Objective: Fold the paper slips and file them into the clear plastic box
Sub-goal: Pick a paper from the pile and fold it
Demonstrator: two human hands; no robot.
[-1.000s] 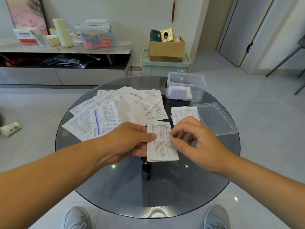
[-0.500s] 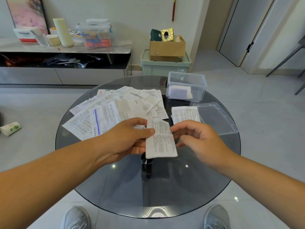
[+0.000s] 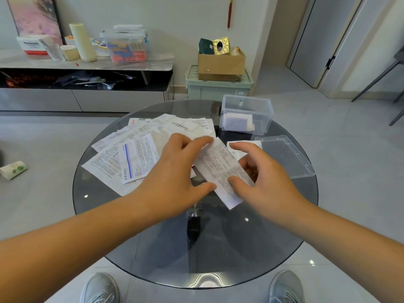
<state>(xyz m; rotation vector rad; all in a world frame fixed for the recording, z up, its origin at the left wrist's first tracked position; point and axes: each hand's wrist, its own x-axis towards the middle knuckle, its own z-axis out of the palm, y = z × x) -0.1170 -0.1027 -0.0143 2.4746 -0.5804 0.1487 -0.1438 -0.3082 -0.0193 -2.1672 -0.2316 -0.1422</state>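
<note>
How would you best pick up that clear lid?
On the lid, pinch the raised rim at the near right corner, coming from the right. It lies flat on the glass table, so only the rim offers purchase, and that corner sits close to the table's edge.

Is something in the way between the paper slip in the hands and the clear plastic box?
Nothing visible. The left hand and right hand hold the paper slip; the clear plastic box beyond is open, its lid lying beside it, flat on the table.

One printed slip [image 3: 220, 169] tilts beside scattered slips [image 3: 135, 154]; clear box [image 3: 265, 119] holds folded ones [image 3: 238, 122].
</note>
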